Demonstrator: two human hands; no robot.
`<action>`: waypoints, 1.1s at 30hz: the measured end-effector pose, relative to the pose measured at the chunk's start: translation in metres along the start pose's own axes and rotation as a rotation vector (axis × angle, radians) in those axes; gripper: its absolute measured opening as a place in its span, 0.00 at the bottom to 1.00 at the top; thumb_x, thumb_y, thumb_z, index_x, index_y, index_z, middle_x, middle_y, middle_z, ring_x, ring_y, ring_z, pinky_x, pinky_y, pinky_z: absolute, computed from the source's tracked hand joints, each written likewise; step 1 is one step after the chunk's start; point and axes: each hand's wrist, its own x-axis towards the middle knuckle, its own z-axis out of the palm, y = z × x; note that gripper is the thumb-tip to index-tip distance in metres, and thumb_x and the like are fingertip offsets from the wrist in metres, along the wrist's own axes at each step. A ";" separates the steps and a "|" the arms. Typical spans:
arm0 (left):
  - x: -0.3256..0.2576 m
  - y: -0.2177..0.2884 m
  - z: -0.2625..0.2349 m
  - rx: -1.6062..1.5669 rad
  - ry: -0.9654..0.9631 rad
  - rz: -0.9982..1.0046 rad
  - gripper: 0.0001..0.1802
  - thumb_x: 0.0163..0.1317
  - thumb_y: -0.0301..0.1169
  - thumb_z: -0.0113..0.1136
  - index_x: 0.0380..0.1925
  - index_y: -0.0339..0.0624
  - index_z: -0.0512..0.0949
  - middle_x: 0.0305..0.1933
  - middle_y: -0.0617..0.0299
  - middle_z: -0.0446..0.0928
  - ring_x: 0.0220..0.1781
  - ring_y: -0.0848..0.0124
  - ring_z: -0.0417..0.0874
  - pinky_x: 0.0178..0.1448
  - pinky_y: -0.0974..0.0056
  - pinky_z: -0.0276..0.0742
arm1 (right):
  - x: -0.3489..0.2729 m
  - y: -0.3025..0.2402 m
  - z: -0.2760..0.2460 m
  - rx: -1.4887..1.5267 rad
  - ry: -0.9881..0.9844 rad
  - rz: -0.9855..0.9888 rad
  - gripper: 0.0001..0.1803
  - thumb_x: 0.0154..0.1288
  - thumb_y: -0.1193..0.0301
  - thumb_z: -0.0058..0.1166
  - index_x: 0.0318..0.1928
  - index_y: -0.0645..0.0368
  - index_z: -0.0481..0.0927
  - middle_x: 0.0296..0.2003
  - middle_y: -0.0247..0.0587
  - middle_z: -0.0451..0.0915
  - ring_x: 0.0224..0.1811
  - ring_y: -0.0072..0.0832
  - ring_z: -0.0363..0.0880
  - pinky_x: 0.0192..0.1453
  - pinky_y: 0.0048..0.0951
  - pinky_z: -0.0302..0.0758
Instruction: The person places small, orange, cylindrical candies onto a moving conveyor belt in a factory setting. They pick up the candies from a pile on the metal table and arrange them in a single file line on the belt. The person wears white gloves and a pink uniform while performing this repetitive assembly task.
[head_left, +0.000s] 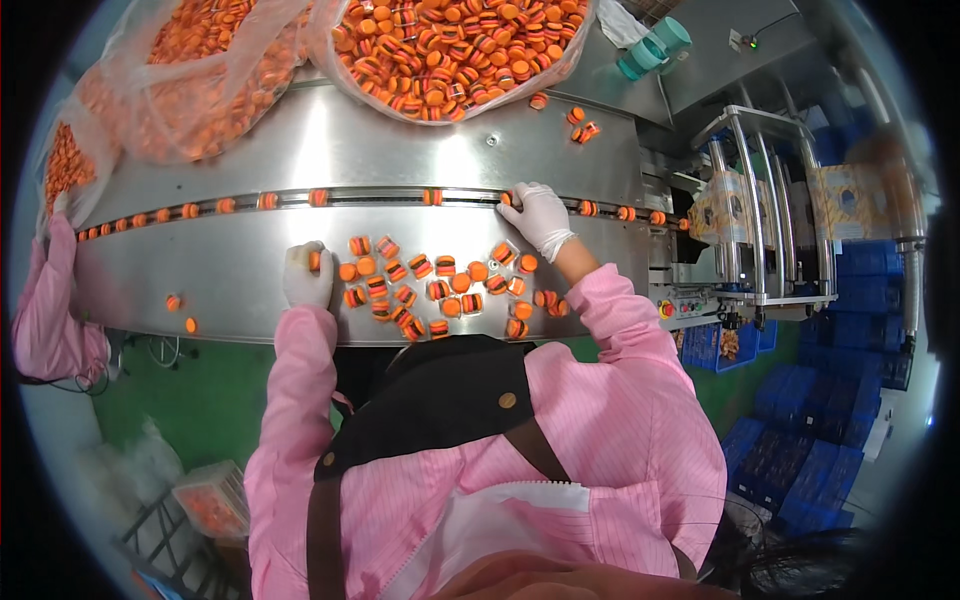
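My gloved left hand (308, 276) is closed on a small burger-shaped candy (314, 261) with an orange top, just above the steel table. At the narrow conveyor channel (375, 194), my gloved right hand (541, 219) has its fingers on another burger-shaped candy (506, 198), partly covered by them. Several loose layered candies, orange with red and dark bands, lie between my hands near the table's front edge, among them a candy (461, 281) showing its orange face. A spaced row of candies, including one candy (432, 197), sits along the channel.
A large open plastic bag of candies (450, 60) stands at the back, beside more filled bags (205, 90). On the right is a wrapping machine with printed film (735, 207). A co-worker's pink sleeve (55, 300) shows at far left. Blue crates (785, 440) stand lower right.
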 end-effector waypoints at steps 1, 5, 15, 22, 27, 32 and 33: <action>0.000 0.001 -0.001 0.007 -0.004 -0.001 0.09 0.57 0.35 0.61 0.36 0.46 0.80 0.41 0.56 0.76 0.42 0.57 0.79 0.48 0.58 0.75 | -0.002 0.001 -0.003 -0.051 -0.031 0.002 0.22 0.54 0.52 0.64 0.28 0.60 0.77 0.27 0.47 0.75 0.36 0.44 0.75 0.44 0.42 0.73; -0.001 -0.002 -0.001 0.004 0.009 0.029 0.09 0.57 0.34 0.61 0.36 0.46 0.80 0.41 0.56 0.76 0.42 0.58 0.79 0.49 0.58 0.75 | 0.000 0.009 -0.026 -0.187 -0.080 -0.005 0.26 0.54 0.47 0.61 0.33 0.60 0.81 0.38 0.52 0.76 0.46 0.46 0.75 0.50 0.42 0.74; 0.001 -0.008 0.001 0.084 -0.027 0.017 0.09 0.58 0.35 0.61 0.38 0.46 0.80 0.42 0.57 0.77 0.45 0.59 0.80 0.51 0.59 0.76 | 0.102 0.125 -0.033 -0.052 -0.024 0.359 0.23 0.59 0.65 0.60 0.55 0.54 0.73 0.50 0.51 0.76 0.52 0.47 0.77 0.57 0.42 0.74; 0.001 -0.001 0.000 0.070 -0.014 -0.004 0.09 0.59 0.35 0.61 0.38 0.46 0.80 0.42 0.57 0.77 0.45 0.58 0.80 0.51 0.60 0.76 | 0.072 0.081 -0.010 0.472 0.046 0.145 0.22 0.53 0.60 0.67 0.42 0.61 0.75 0.36 0.50 0.81 0.40 0.39 0.81 0.48 0.34 0.76; 0.001 -0.004 0.001 0.025 -0.025 0.003 0.09 0.58 0.33 0.61 0.38 0.45 0.81 0.42 0.57 0.77 0.44 0.59 0.80 0.50 0.61 0.76 | 0.035 0.007 -0.031 0.523 -0.297 -0.003 0.20 0.51 0.62 0.69 0.33 0.63 0.75 0.28 0.44 0.82 0.31 0.34 0.82 0.41 0.31 0.76; 0.001 0.008 -0.003 0.013 -0.022 -0.019 0.08 0.58 0.33 0.61 0.37 0.45 0.80 0.42 0.58 0.77 0.44 0.59 0.80 0.50 0.60 0.76 | 0.034 0.027 -0.018 0.334 -0.232 -0.075 0.19 0.52 0.60 0.66 0.34 0.64 0.78 0.39 0.53 0.79 0.43 0.44 0.78 0.51 0.36 0.74; 0.001 0.007 -0.004 0.022 -0.025 -0.019 0.09 0.57 0.33 0.61 0.37 0.45 0.80 0.42 0.57 0.77 0.44 0.59 0.80 0.50 0.60 0.76 | 0.042 0.038 -0.015 0.342 -0.158 -0.037 0.19 0.53 0.59 0.65 0.35 0.64 0.79 0.40 0.53 0.78 0.45 0.45 0.77 0.52 0.37 0.73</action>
